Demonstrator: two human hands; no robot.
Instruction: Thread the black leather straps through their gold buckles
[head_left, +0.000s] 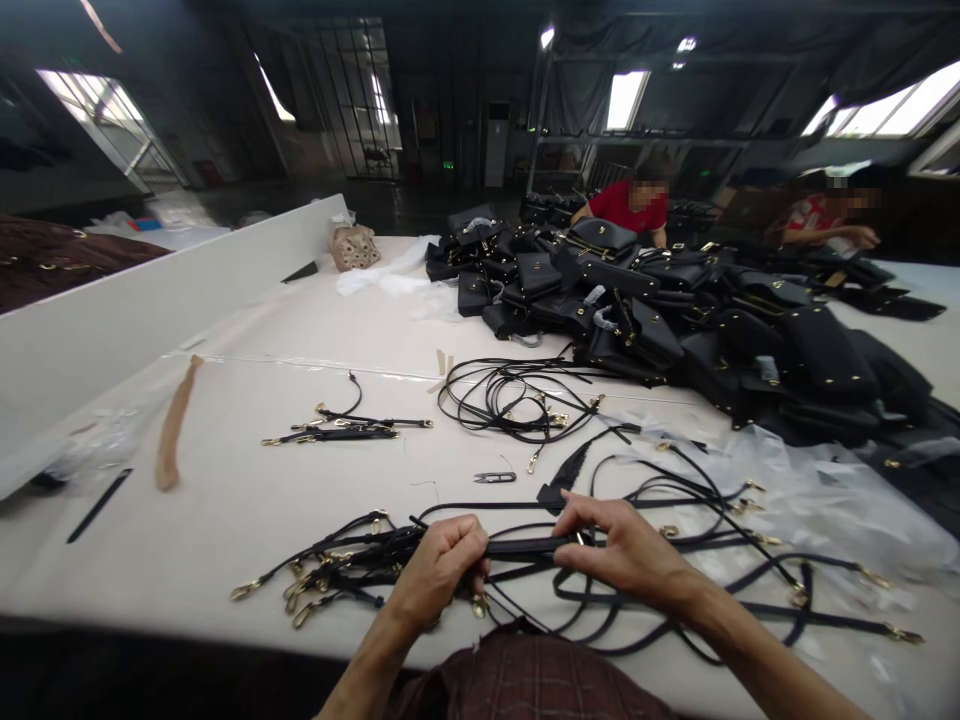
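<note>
1. Left hand (448,562) is closed in a fist on a black strap (521,547), at the near middle of the table (247,530).
2. Right hand (615,545) curves thumb and fingers about the strap's right part; whether they pinch it, I cannot tell.
3. Black handbags (540,275) with gold fittings lie heaped far right; their insides are hidden. One beige patterned bag (354,248) sits farther left.
4. Clear plastic wrapping (832,490) spreads at right, partly under loose straps.
5. Gold-clipped straps (360,555) crowd around and beneath both hands.
6. Thread snips (495,478) lie just beyond; short clipped straps (349,434) lie farther left.
</note>
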